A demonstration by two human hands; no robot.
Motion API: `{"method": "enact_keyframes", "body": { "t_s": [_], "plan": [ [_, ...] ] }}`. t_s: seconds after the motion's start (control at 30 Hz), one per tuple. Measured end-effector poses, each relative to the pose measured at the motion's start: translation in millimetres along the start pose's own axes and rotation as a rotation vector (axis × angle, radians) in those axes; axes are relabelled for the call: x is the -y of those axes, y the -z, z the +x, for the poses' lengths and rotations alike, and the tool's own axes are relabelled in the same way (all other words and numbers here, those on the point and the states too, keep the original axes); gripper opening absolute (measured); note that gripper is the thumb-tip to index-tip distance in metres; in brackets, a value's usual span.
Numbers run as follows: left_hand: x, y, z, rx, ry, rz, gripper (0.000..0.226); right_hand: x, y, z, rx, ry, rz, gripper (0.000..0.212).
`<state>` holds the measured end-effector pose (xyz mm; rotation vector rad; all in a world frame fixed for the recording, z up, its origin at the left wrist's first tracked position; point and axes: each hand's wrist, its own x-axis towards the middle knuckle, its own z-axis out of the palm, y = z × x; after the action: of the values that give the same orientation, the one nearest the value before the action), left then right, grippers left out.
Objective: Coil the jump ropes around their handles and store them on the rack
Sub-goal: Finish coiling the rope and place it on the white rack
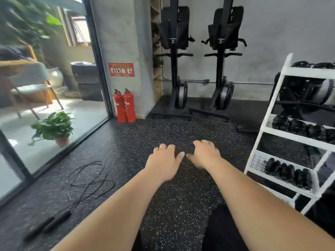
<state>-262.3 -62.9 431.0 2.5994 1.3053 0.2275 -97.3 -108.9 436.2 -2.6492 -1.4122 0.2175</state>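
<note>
1. A black jump rope (pixel 88 180) lies uncoiled on the speckled floor (pixel 172 205) at lower left, its two handles (pixel 49 224) side by side.
2. The left hand (pixel 165 161) and right hand (pixel 204 154) hover palm-down, fingers loosely curled, holding nothing, thumbs almost touching.
3. The white rack (pixel 293 137) stands at right, well apart from the rope.
4. Two red fire extinguishers (pixel 124 105) stand beyond.
</note>
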Motion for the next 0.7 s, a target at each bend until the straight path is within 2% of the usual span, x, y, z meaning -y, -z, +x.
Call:
{"method": "enact_keyframes", "body": {
  "t_s": [0.33,0.7],
  "plan": [
    [133.8,27.0,-15.2,-0.042,0.145,-0.015,0.057,149.0,-21.0,7.8,0.076,0.202,-0.059,0.074],
    [293.1,5.7,-41.0,-0.01,0.328,-0.057,0.051,293.6,-98.4,12.3,0.208,0.476,-0.14,0.072]
  ]
}}
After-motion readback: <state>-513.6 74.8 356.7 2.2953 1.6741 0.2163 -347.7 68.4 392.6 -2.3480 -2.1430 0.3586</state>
